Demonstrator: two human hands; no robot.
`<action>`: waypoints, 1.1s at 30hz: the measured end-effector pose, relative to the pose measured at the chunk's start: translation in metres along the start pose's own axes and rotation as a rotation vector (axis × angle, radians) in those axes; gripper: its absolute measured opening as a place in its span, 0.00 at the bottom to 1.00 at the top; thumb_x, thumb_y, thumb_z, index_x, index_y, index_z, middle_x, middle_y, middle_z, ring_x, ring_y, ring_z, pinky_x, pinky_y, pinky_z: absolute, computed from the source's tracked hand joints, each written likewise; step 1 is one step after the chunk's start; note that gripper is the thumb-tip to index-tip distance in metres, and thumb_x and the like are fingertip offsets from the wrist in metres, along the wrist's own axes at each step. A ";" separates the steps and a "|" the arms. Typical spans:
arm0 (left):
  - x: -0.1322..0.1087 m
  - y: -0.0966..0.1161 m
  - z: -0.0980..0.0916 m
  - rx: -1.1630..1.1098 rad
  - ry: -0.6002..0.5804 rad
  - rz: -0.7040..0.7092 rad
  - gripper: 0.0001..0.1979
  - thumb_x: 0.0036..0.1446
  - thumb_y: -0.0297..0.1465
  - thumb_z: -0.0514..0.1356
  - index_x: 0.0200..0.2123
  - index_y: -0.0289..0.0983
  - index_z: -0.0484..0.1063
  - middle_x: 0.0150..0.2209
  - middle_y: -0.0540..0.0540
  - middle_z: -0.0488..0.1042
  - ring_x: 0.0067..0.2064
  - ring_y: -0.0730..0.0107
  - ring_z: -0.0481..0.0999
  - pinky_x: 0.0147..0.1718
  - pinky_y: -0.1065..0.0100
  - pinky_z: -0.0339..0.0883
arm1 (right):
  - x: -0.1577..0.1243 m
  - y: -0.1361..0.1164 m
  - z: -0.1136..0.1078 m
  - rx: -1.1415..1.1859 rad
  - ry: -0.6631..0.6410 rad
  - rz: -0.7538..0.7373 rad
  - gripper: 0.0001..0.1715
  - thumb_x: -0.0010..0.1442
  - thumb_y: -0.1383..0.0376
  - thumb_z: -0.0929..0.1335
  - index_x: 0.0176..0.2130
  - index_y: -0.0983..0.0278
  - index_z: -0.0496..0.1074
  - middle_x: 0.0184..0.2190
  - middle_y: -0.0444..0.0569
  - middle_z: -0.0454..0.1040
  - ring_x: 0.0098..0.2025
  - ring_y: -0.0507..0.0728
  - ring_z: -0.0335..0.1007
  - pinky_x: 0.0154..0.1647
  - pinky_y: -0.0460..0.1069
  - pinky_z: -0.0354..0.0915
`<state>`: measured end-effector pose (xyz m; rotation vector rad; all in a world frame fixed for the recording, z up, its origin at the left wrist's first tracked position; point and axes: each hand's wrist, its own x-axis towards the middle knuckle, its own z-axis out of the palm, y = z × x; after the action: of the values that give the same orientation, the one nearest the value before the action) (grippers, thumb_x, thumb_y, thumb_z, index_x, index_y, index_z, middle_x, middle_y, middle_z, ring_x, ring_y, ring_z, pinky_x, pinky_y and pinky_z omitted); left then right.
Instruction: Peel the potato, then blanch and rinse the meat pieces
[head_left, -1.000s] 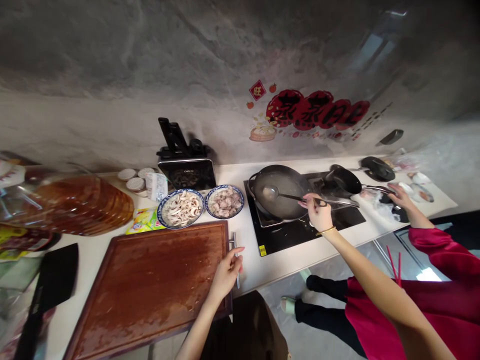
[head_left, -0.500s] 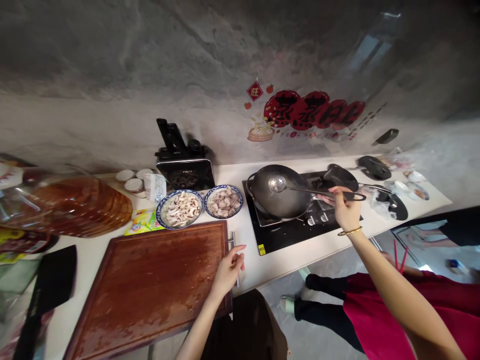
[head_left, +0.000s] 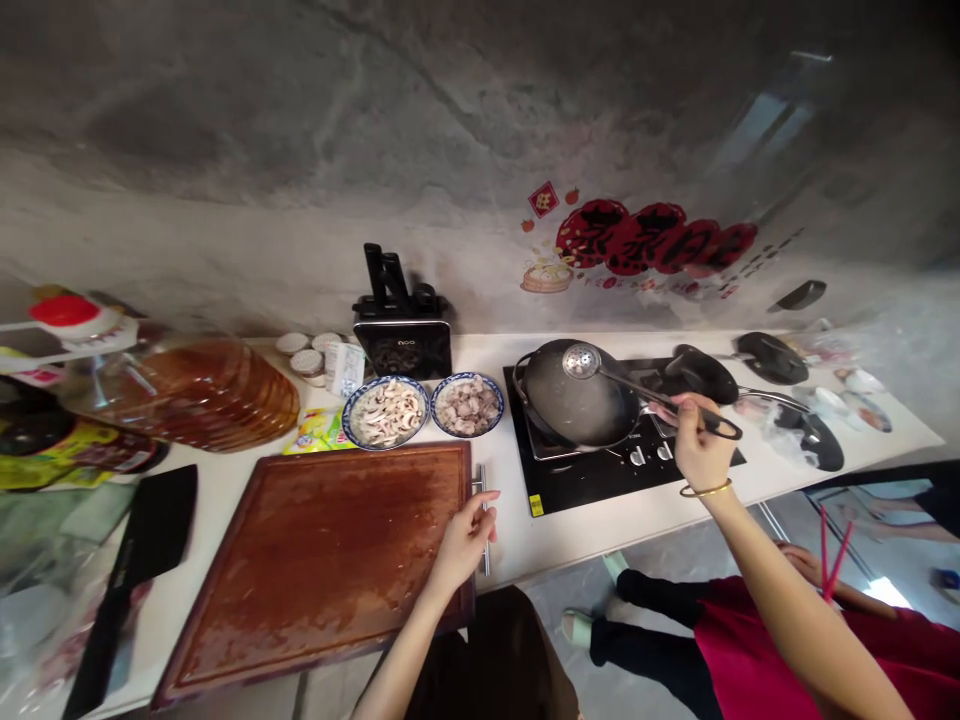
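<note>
My right hand is closed around the dark handle of a slotted spoon. The spoon's round perforated head hangs over the far part of a black wok, whose inside looks cloudy. Under the wok is a black cooktop. My left hand holds nothing; it hovers by the metal handle of a brown wooden cutting board, its index finger stretched out and the others loosely bent. Behind the board stand a bowl of sliced mushrooms and a bowl of pale meat pieces.
A black cleaver and a large oil jug are at the left. A knife block stands against the wall. A second pan sits right of the wok. Another person in a red garment holds red chopsticks at the right.
The slotted spoon's head has risen slightly towards the wok's far rim. My head view has turned left, so everything on the counter appears shifted right. My left hand keeps nearly the same pose.
</note>
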<state>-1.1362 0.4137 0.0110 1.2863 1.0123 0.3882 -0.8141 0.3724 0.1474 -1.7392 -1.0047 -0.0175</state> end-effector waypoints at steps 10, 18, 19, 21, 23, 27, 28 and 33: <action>-0.005 0.000 -0.007 -0.034 0.019 0.013 0.22 0.58 0.41 0.52 0.49 0.34 0.68 0.20 0.53 0.67 0.24 0.71 0.66 0.26 0.71 0.58 | -0.060 -0.003 0.048 -0.029 -0.532 -0.495 0.14 0.63 0.68 0.62 0.46 0.61 0.73 0.50 0.53 0.74 0.52 0.61 0.71 0.51 0.55 0.72; -0.008 -0.003 -0.020 -0.069 0.051 0.043 0.19 0.58 0.39 0.52 0.48 0.34 0.68 0.20 0.53 0.67 0.24 0.71 0.67 0.27 0.71 0.59 | -0.103 0.021 0.084 -0.136 -0.756 -0.874 0.22 0.61 0.74 0.63 0.52 0.58 0.70 0.59 0.53 0.62 0.56 0.61 0.66 0.50 0.53 0.72; -0.008 -0.004 -0.021 -0.074 0.053 0.043 0.19 0.58 0.39 0.52 0.48 0.34 0.68 0.21 0.53 0.67 0.24 0.71 0.67 0.27 0.71 0.59 | -0.106 0.022 0.083 -0.119 -0.746 -0.861 0.23 0.61 0.75 0.63 0.54 0.58 0.68 0.60 0.53 0.61 0.56 0.61 0.65 0.50 0.54 0.72; -0.008 -0.005 -0.023 -0.091 0.059 0.036 0.19 0.58 0.39 0.52 0.48 0.34 0.68 0.21 0.53 0.67 0.25 0.71 0.69 0.28 0.71 0.60 | -0.109 0.026 0.076 -0.091 -0.710 -0.794 0.28 0.61 0.75 0.62 0.57 0.56 0.64 0.62 0.53 0.57 0.57 0.62 0.65 0.51 0.56 0.72; -0.007 -0.007 -0.027 -0.101 0.073 0.028 0.20 0.58 0.39 0.52 0.48 0.34 0.68 0.21 0.53 0.67 0.25 0.71 0.70 0.29 0.70 0.61 | -0.110 0.034 0.065 -0.095 -0.636 -0.693 0.32 0.60 0.76 0.62 0.60 0.53 0.60 0.63 0.51 0.55 0.58 0.62 0.64 0.52 0.58 0.71; -0.001 -0.012 -0.041 -0.075 0.138 0.019 0.20 0.56 0.40 0.53 0.47 0.34 0.69 0.21 0.52 0.68 0.26 0.70 0.71 0.29 0.69 0.62 | -0.101 0.059 0.039 -0.190 -0.510 -0.559 0.35 0.60 0.76 0.62 0.61 0.50 0.59 0.64 0.48 0.54 0.58 0.63 0.63 0.56 0.60 0.67; 0.002 -0.014 -0.046 -0.063 0.156 0.017 0.20 0.56 0.40 0.53 0.47 0.34 0.70 0.21 0.52 0.69 0.26 0.69 0.71 0.30 0.69 0.62 | -0.097 0.067 0.034 -0.220 -0.505 -0.556 0.34 0.60 0.76 0.62 0.60 0.50 0.60 0.64 0.47 0.54 0.58 0.62 0.64 0.57 0.59 0.67; 0.020 -0.022 -0.069 0.024 0.231 0.015 0.22 0.53 0.42 0.54 0.45 0.33 0.72 0.22 0.51 0.71 0.28 0.67 0.72 0.32 0.67 0.63 | -0.086 0.103 0.020 -0.301 -0.508 -0.516 0.24 0.61 0.74 0.61 0.52 0.55 0.71 0.61 0.50 0.61 0.55 0.59 0.68 0.54 0.54 0.69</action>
<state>-1.1860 0.4641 -0.0135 1.2912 1.2041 0.5471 -0.8138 0.3284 0.0184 -1.7398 -1.8891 -0.0605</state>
